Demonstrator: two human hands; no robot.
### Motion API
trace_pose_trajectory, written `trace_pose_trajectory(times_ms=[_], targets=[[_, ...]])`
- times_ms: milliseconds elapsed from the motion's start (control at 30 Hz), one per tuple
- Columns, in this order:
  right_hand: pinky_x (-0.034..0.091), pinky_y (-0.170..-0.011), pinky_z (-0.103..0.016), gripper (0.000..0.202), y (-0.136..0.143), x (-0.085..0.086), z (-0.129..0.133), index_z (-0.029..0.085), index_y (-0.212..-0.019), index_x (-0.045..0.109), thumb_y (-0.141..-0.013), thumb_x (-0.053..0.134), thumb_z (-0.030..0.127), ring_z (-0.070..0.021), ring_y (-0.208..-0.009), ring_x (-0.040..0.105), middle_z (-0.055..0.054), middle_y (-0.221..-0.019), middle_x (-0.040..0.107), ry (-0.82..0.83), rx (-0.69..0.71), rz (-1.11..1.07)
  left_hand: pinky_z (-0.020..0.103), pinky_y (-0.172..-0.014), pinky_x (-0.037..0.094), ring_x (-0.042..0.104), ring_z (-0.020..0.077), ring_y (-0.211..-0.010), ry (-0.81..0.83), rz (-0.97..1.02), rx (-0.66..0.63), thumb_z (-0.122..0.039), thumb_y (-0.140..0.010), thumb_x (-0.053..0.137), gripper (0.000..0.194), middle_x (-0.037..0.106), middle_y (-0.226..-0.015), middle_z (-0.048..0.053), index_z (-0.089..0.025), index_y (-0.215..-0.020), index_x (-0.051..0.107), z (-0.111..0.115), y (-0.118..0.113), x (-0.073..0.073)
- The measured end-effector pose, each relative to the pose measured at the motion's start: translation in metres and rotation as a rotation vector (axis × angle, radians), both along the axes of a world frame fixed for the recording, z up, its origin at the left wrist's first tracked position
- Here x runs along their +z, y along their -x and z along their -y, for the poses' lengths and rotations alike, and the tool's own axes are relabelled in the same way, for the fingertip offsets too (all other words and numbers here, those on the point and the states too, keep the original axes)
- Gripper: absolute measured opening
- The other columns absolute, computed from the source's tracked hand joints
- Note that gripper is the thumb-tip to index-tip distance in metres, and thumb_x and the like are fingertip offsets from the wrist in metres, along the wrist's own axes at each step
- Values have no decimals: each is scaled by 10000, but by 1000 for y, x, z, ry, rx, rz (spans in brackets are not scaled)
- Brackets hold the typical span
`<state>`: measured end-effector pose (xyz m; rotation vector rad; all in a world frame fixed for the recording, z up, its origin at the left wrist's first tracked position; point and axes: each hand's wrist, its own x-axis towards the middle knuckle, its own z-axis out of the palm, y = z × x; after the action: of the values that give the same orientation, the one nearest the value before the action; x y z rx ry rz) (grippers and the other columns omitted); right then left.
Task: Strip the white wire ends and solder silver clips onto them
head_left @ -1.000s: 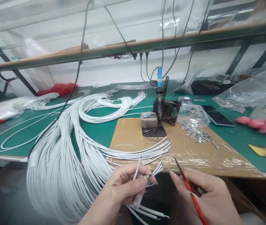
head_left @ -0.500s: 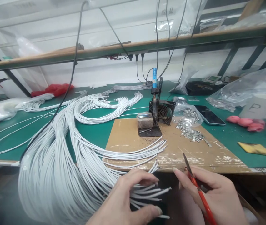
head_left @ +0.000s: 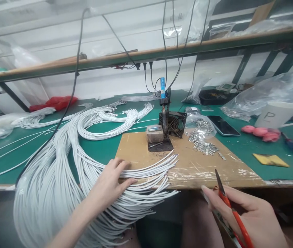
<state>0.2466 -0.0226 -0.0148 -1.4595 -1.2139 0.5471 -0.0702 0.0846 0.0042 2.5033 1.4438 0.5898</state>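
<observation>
Cables [head_left: 58, 179] lie piled at lower left; our left hand [head_left: 110, 181] rests spread on them, our right hand [head_left: 252, 217] grips red-handled scissors [head_left: 230, 210]; most appear unprocessed.

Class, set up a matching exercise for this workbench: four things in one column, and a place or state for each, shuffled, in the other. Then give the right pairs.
Things:
1. left hand
2. right hand
3. phone
4. paper cup

Places or states:
A. lying flat on the green mat beside the metal clips
B. holding red-handled scissors
C. resting flat on the white cables
D. standing at the far right, marked with a P

Pairs: 1-C, 2-B, 3-A, 4-D
</observation>
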Motion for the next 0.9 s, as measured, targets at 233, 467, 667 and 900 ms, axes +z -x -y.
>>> trace_pose_trajectory(times_ms=[233, 467, 667, 900], targets=[[531, -459, -233, 488, 0, -5, 2, 198, -502, 602, -772, 788, 559, -195, -506, 614, -34, -527, 576, 102, 38, -136, 457, -885, 473, 581, 296, -1003, -129, -271, -163, -216, -1070, 428, 264, 636, -1117, 119, -187, -1138, 682, -2, -7, 6], [488, -436, -218, 421, 10, -5, 4, 205, -507, 613, -735, 805, 502, -161, -486, 569, -39, -575, 646, 38, -86, -114, 444, -795, 496, 576, 288, -859, -187, -419, -179, -83, -1042, 342, 294, 616, -974, 138, -128, -981, 626, 6, -21, 0], [469, -461, -224, 324, 9, -8, 7, 200, -731, 821, -756, 776, 520, -155, -490, 563, -28, -579, 666, 50, -121, 11, 442, -788, 501, 577, 292, -857, -177, -419, -183, -81, -978, 412, 182, 603, -942, 128, -147, -950, 579, 2, -28, 10], [471, -450, -217, 425, 1, -6, 10, 207, -521, 663, -775, 765, 532, -162, -475, 571, -24, -522, 614, 56, -62, 10, 363, -720, 448, 539, 232, -759, -96, -258, -228, -127, -952, 401, 168, 558, -862, 42, -230, -843, 476, -4, -23, 19]])
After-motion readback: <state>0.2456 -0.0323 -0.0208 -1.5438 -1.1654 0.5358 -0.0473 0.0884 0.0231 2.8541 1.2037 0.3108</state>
